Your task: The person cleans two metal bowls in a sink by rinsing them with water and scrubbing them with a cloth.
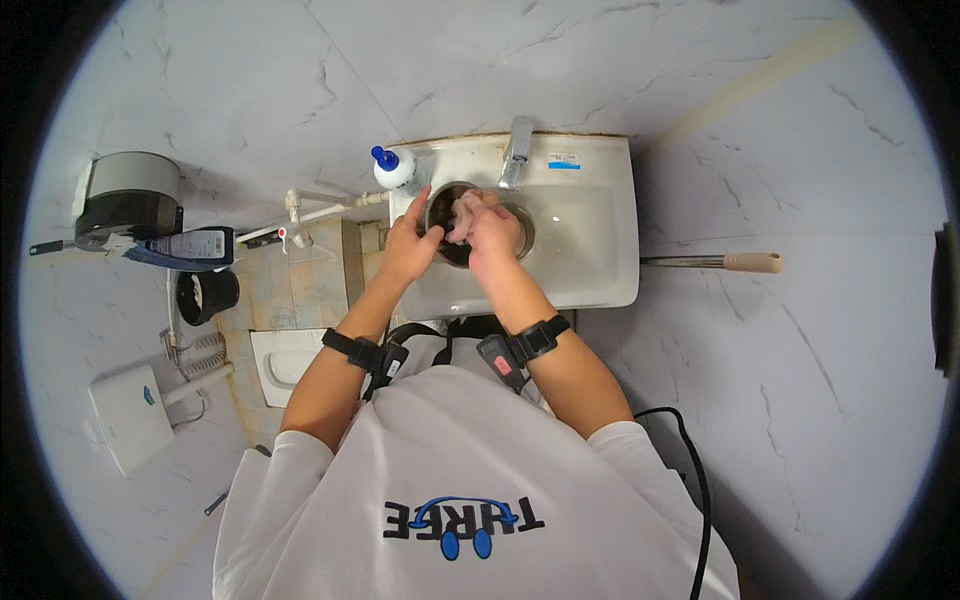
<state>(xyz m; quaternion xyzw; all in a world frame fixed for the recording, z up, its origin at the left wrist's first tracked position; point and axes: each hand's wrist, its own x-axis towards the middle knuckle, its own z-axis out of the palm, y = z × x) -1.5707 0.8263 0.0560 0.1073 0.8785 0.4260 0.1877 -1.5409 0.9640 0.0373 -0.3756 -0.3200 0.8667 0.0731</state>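
My left hand [409, 249] is at the near left side of a round metal pot [444, 201], thumb and forefinger spread along its rim. Its other fingers are hidden behind the pot wall. A pale pink cloth [466, 214] is bunched in my right hand [495, 231], over the pot's dark inside. The pot is tilted above the white washbasin [585, 247]. Another round metal rim [529, 229] shows to the right, partly behind my right hand. Behind the pot, the chrome faucet [516, 154] rises from the basin's back ledge.
A white bottle with a blue pump [396, 166] stands at the basin's back left corner. Pipes with a valve [296, 225] run along the left wall. Farther left are a black bin [208, 296] and a squat toilet [289, 367]. A beige-tipped handle [752, 262] sticks out at right.
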